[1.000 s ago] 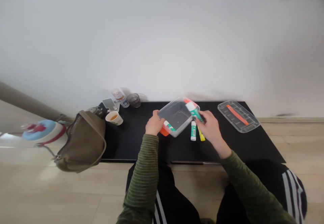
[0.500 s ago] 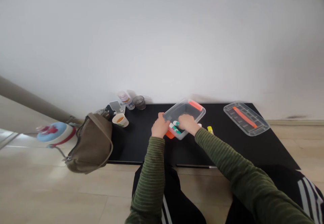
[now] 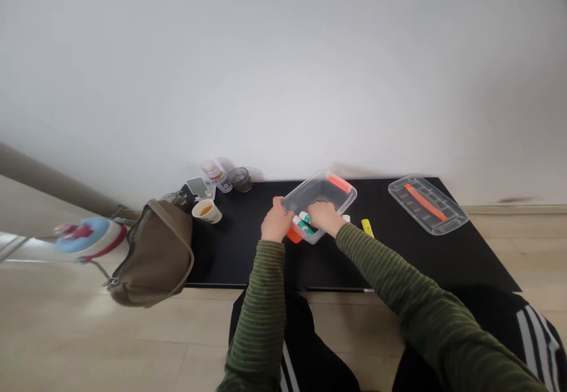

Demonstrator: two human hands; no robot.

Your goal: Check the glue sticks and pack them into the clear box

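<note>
Two hands work at our clear box (image 3: 306, 185) on the black mat (image 3: 248, 244): left hand (image 3: 275, 222) grips its near corner to steady it, right hand (image 3: 325, 216) lies inside over the glue sticks (image 3: 303, 223); if its fingers hold one, we cannot tell

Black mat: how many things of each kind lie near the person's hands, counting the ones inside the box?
Glue sticks: 3 (2 in the box, 1 beside it, mostly hidden by the right arm)
Clear box: 1
Yellow highlighter: 1
Clear lid: 1
Total: 6
</note>
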